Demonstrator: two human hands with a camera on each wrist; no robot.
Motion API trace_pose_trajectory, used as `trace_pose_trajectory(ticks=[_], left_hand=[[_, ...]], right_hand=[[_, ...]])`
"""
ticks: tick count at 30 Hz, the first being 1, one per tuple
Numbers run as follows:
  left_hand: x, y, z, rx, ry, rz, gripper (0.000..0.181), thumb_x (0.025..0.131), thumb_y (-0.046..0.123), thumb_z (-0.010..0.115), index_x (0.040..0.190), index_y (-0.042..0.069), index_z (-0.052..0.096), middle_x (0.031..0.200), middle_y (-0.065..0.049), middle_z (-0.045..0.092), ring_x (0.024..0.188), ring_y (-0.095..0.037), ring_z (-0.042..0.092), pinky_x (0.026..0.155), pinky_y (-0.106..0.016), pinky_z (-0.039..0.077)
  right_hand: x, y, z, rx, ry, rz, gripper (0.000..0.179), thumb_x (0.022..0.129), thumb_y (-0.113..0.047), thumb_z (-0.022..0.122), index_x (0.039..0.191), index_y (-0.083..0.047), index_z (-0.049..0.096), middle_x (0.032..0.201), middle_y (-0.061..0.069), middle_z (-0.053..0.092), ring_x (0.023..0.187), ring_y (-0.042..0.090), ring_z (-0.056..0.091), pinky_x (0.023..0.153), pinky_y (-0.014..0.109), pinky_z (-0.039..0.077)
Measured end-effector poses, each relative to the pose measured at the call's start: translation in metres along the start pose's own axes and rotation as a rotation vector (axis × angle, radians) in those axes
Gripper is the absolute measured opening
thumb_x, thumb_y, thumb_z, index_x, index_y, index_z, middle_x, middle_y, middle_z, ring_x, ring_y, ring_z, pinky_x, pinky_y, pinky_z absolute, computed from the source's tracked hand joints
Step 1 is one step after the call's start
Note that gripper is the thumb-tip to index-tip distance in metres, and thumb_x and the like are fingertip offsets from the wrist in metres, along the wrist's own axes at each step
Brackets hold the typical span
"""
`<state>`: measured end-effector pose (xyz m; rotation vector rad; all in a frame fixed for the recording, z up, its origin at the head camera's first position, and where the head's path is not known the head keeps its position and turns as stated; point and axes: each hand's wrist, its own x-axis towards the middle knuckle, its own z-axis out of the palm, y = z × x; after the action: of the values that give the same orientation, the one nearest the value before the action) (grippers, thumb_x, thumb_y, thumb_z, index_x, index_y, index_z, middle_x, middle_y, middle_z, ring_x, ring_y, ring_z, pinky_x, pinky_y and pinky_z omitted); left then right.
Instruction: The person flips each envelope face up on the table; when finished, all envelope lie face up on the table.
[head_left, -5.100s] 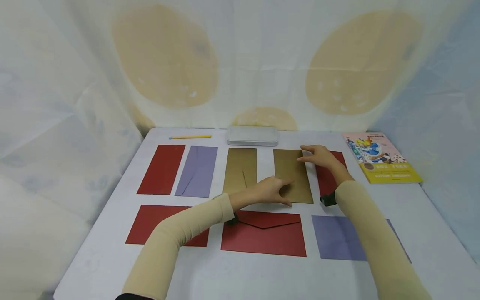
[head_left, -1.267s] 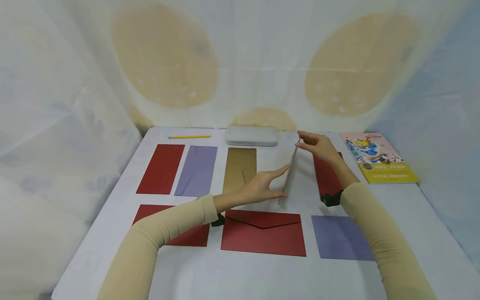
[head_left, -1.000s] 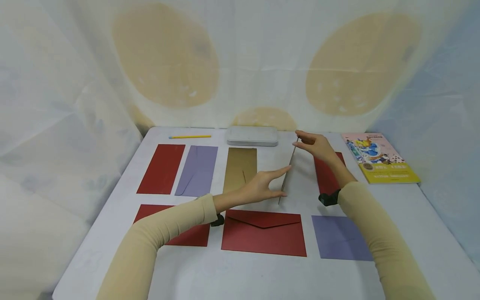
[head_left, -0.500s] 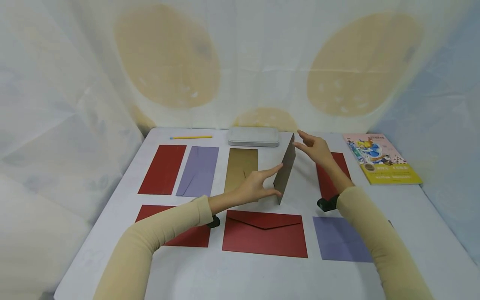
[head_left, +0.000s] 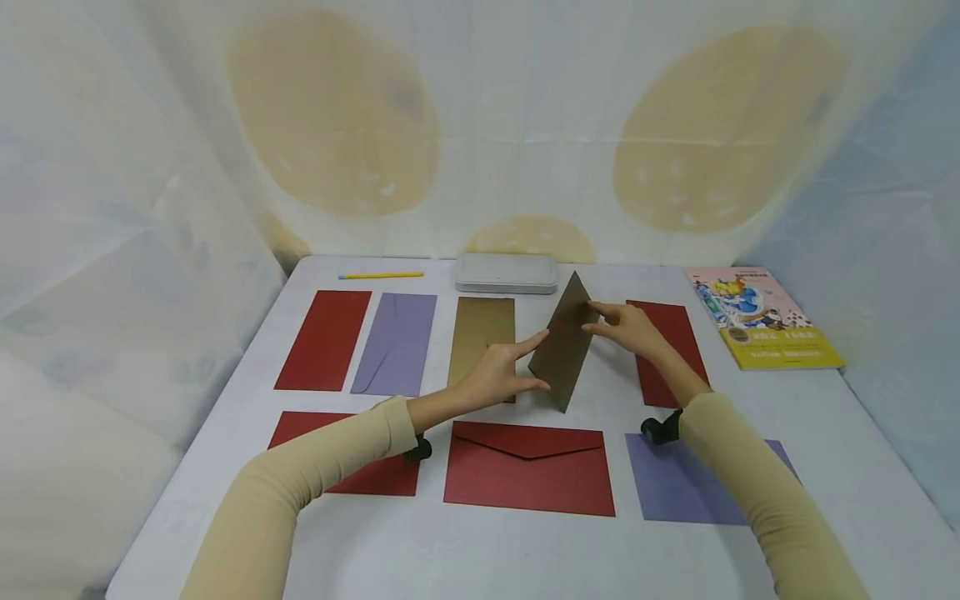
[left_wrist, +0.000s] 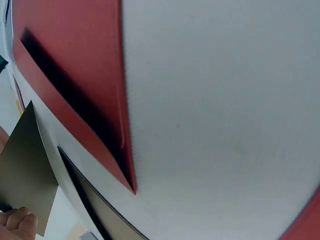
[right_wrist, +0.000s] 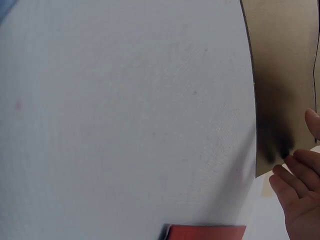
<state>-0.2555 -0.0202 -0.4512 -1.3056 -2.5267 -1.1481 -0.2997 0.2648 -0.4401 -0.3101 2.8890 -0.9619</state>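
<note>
A gold-brown envelope [head_left: 566,354] stands tilted up off the table on a corner, its broad face toward the head camera. My left hand [head_left: 491,379] holds it at its lower left edge, thumb and fingers spread apart. In the left wrist view the left fingers [left_wrist: 22,222] curl against the envelope [left_wrist: 32,172]. My right hand [head_left: 628,327] touches the upper right edge with fingers and thumb apart. The right wrist view shows fairly straight right fingers [right_wrist: 295,177] at the far end of the envelope [right_wrist: 282,55].
Flat on the white table lie another gold envelope [head_left: 483,329], red envelopes [head_left: 322,342] [head_left: 528,479] [head_left: 670,350] and purple ones [head_left: 395,342] [head_left: 678,479]. Behind them are a yellow pencil [head_left: 382,274] and a grey flat case [head_left: 506,272]. A book [head_left: 761,317] lies at the right.
The gold envelope, flat 5.1 seconds ago, has been lifted upright and turned to show its face. My right hand let go of its top corner and moved down to its right edge.
</note>
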Motion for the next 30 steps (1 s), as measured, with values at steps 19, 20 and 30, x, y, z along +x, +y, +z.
trace_pose_trajectory(ticks=[19, 20, 30], left_hand=[[-0.008, -0.005, 0.008, 0.019, -0.115, -0.041, 0.068, 0.081, 0.033, 0.078, 0.138, 0.005, 0.053, 0.056, 0.005, 0.032, 0.047, -0.001, 0.021, 0.048, -0.018, 0.026], [-0.007, -0.006, 0.008, 0.022, -0.126, -0.047, 0.068, 0.082, 0.033, 0.078, 0.138, 0.005, 0.053, 0.057, 0.005, 0.032, 0.047, -0.001, 0.02, 0.048, -0.018, 0.025], [0.005, -0.01, 0.014, 0.063, -0.205, -0.046, 0.065, 0.08, 0.038, 0.079, 0.134, 0.007, 0.058, 0.109, -0.007, 0.07, 0.058, -0.002, 0.036, 0.058, -0.016, 0.036]], right_hand=[[0.003, 0.008, 0.003, -0.022, -0.041, -0.012, 0.069, 0.09, -0.033, 0.07, 0.144, -0.001, 0.042, 0.141, 0.027, 0.043, 0.126, 0.047, 0.044, 0.094, 0.058, 0.042], [0.004, 0.008, 0.003, -0.026, -0.044, -0.014, 0.069, 0.09, -0.033, 0.07, 0.144, -0.001, 0.042, 0.141, 0.027, 0.043, 0.126, 0.047, 0.044, 0.094, 0.058, 0.042], [0.013, 0.014, 0.004, -0.044, -0.062, -0.003, 0.071, 0.088, -0.034, 0.071, 0.145, -0.003, 0.042, 0.144, 0.028, 0.039, 0.129, 0.049, 0.039, 0.093, 0.059, 0.043]])
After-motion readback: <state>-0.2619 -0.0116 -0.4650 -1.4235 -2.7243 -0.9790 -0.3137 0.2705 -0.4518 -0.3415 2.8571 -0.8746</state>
